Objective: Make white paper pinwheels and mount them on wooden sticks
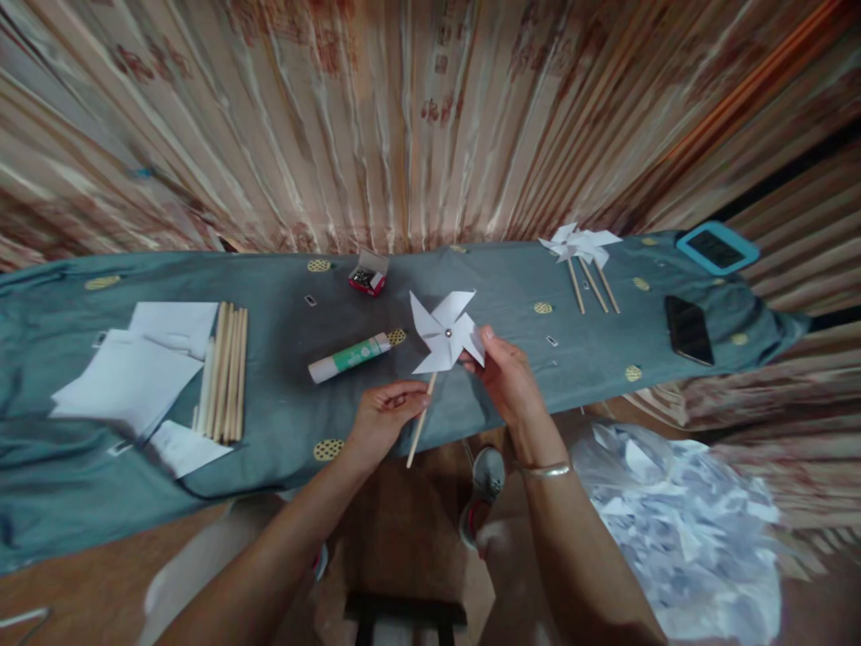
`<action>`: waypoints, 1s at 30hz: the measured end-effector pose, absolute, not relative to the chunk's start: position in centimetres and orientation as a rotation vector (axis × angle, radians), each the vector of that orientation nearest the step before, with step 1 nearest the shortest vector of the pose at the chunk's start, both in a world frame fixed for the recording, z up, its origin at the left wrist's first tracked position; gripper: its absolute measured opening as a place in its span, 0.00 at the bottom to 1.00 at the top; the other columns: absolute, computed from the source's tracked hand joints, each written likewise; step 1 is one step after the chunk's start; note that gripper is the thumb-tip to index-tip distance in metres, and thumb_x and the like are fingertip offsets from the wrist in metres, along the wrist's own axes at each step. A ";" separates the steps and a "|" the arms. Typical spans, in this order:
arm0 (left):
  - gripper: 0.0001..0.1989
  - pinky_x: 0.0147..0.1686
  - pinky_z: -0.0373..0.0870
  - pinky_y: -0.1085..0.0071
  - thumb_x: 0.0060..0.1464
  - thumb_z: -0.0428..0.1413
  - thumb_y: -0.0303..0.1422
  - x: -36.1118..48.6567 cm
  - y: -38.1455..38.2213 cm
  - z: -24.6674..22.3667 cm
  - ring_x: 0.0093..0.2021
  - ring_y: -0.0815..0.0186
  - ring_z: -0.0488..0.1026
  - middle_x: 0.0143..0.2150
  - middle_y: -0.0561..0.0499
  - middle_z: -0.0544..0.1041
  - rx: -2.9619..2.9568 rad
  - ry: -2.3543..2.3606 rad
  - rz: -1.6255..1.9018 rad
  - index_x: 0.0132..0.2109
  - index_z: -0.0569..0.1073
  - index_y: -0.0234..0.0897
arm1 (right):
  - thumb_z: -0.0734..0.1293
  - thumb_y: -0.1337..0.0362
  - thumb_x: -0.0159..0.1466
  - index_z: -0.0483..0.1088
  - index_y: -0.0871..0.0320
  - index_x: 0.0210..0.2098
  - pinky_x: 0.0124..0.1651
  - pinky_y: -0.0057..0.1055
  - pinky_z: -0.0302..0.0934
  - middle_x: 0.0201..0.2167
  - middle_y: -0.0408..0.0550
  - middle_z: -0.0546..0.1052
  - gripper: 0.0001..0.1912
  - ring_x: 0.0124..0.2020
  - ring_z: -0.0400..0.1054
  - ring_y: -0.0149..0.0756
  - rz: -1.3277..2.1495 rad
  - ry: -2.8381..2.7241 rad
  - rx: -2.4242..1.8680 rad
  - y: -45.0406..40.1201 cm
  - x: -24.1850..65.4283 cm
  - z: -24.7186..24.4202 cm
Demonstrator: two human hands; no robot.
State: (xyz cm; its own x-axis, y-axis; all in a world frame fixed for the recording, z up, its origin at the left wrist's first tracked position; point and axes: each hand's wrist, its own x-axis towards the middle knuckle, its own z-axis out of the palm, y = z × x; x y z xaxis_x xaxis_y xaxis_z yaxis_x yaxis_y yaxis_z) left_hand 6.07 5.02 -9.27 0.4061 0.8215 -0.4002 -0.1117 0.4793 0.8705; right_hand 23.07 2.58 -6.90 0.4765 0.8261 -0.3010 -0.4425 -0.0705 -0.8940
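A white paper pinwheel (437,330) with a metal pin at its centre is held up over the front part of the cloth-covered table. Its wooden stick (420,426) slants down toward me. My left hand (387,414) pinches the stick a little below the blades. At the right-hand blade, my right hand (506,370) has its thumb and fingers closed on the paper edge. A glue stick (350,357) with a green label lies left of the pinwheel. Behind it stands an open small box of pins (368,272).
White paper sheets (127,381) and several wooden sticks (229,372) lie at the left. Finished pinwheels (579,244), a phone (689,330) and a blue-framed device (717,248) are at the right. A plastic bag of paper pieces (686,529) sits below the table's right side.
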 end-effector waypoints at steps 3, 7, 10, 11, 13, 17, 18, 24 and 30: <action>0.13 0.28 0.66 0.76 0.30 0.70 0.34 6.1 4.9 -9.2 0.25 0.72 0.69 0.24 0.52 0.78 0.882 0.966 0.673 0.28 0.82 0.35 | 0.78 0.50 0.45 0.78 0.54 0.24 0.28 0.25 0.61 0.25 0.41 0.80 0.16 0.25 0.68 0.28 1.069 -0.392 -1.203 2.7 23.2 -6.7; 0.13 0.28 0.65 0.76 0.30 0.70 0.35 6.1 4.9 -9.2 0.25 0.72 0.68 0.23 0.52 0.77 0.891 0.978 0.663 0.28 0.82 0.35 | 0.78 0.52 0.46 0.77 0.55 0.22 0.27 0.27 0.60 0.23 0.41 0.79 0.14 0.23 0.67 0.28 1.064 -0.436 -1.200 2.6 23.0 -6.3; 0.13 0.27 0.65 0.76 0.31 0.70 0.35 6.1 4.9 -9.2 0.24 0.72 0.68 0.23 0.52 0.77 0.901 0.987 0.659 0.29 0.82 0.35 | 0.79 0.52 0.45 0.77 0.55 0.22 0.26 0.27 0.60 0.21 0.41 0.78 0.14 0.22 0.65 0.28 1.065 -0.433 -1.195 2.5 22.9 -6.2; 0.13 0.27 0.65 0.76 0.31 0.70 0.35 6.1 4.9 -9.1 0.24 0.72 0.68 0.23 0.52 0.77 0.905 0.989 0.660 0.29 0.82 0.35 | 0.79 0.52 0.44 0.78 0.55 0.22 0.26 0.27 0.60 0.20 0.41 0.78 0.14 0.21 0.65 0.28 1.067 -0.424 -1.197 2.5 22.9 -6.2; 0.13 0.28 0.66 0.76 0.31 0.70 0.36 6.1 4.9 -9.1 0.25 0.72 0.68 0.23 0.52 0.77 0.913 0.989 0.665 0.29 0.82 0.35 | 0.79 0.53 0.42 0.78 0.55 0.21 0.26 0.26 0.61 0.18 0.41 0.77 0.15 0.20 0.65 0.28 1.078 -0.407 -1.202 2.5 22.8 -6.1; 0.13 0.28 0.67 0.75 0.31 0.70 0.36 6.1 4.9 -9.1 0.25 0.71 0.68 0.23 0.52 0.77 0.919 0.990 0.670 0.29 0.82 0.35 | 0.79 0.53 0.43 0.77 0.55 0.21 0.27 0.28 0.62 0.17 0.40 0.76 0.14 0.20 0.65 0.28 1.088 -0.392 -1.215 2.5 22.7 -6.0; 0.14 0.28 0.67 0.75 0.31 0.70 0.36 6.1 4.9 -9.1 0.25 0.71 0.69 0.23 0.52 0.77 0.918 0.990 0.670 0.29 0.82 0.35 | 0.79 0.53 0.43 0.77 0.54 0.20 0.27 0.28 0.62 0.17 0.39 0.76 0.14 0.20 0.65 0.28 1.085 -0.390 -1.222 2.5 22.7 -6.0; 0.16 0.28 0.68 0.74 0.30 0.71 0.38 6.0 4.9 -9.4 0.25 0.70 0.70 0.25 0.51 0.78 0.922 0.983 0.677 0.29 0.82 0.35 | 0.79 0.51 0.43 0.78 0.54 0.22 0.30 0.30 0.63 0.20 0.42 0.79 0.15 0.23 0.68 0.31 1.066 -0.412 -1.240 2.3 22.6 -6.0; 0.14 0.28 0.67 0.76 0.31 0.71 0.36 6.1 5.0 -9.2 0.25 0.72 0.69 0.24 0.52 0.78 0.889 0.972 0.682 0.29 0.82 0.35 | 0.79 0.53 0.46 0.79 0.54 0.23 0.31 0.30 0.62 0.20 0.40 0.78 0.12 0.22 0.67 0.30 1.087 -0.434 -1.188 2.2 22.5 -6.4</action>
